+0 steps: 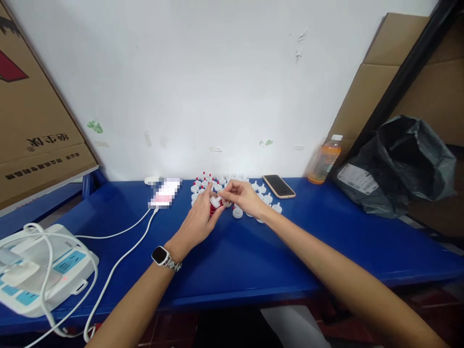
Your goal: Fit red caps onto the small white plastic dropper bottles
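Between the thumb and fingers of my left hand (197, 215) is a small white plastic nozzle cap (216, 201). My right hand (244, 197) meets it from the right, thumb and forefinger pinched together at the cap's end; what they grip is too small to make out. Under and beside my hands lies a heap of little red tips (212, 211). Behind my left hand stand several white nozzle caps with red tips (196, 184). Several plain white nozzle caps (268, 198) stand to the right of my right hand, and another white cap (237, 212) sits just below it.
A phone (279, 186) lies right of the caps, with an orange drink bottle (324, 159) and black plastic bag (391, 164) beyond. Left on the blue table (253, 261) are a charging, blurred-out phone (165, 193), white cables and a power strip (65, 270). A wall rises behind.
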A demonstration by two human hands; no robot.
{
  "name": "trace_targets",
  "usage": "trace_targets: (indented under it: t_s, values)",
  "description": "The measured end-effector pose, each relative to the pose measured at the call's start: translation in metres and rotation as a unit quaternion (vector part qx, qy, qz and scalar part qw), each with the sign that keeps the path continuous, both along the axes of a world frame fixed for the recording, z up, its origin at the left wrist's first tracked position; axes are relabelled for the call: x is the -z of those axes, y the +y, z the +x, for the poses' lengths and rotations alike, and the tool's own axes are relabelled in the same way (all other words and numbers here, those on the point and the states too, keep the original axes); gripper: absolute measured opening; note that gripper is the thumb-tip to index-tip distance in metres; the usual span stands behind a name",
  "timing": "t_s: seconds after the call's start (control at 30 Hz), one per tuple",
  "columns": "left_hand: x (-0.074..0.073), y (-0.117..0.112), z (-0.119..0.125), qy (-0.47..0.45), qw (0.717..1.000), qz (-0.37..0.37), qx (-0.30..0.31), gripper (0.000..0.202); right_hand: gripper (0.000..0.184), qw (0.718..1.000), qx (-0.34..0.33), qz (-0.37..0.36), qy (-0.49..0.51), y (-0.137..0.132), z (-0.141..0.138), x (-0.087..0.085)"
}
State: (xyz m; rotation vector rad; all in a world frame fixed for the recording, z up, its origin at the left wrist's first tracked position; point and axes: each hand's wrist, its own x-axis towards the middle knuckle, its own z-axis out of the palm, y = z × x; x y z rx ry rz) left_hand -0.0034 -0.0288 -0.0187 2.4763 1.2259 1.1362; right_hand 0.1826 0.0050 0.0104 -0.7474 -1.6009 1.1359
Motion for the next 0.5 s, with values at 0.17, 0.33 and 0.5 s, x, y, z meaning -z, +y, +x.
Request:
trace_targets:
  t_s: [0.17, 0.33, 0.5]
  values:
    - [-0.004, 0.005, -0.010, 0.011, 0.995, 0.037, -0.093, 0.055, 0.010, 0.949, 0.223, 0.121, -0.189, 0.078, 0.002, -0.012]
    - [-0.003, 0.001, -0.013, 0.045, 0.994, 0.011, -0.096, 0.034, 0.012, 0.843, 0.242, 0.142, -0.459, 0.132, -0.018, -0.013]
    - [-0.004, 0.001, -0.012, 0.041, 0.994, 0.009, -0.097, 0.028, 0.016, 0.822, 0.186, 0.142, -0.519, 0.145, -0.034, -0.013]
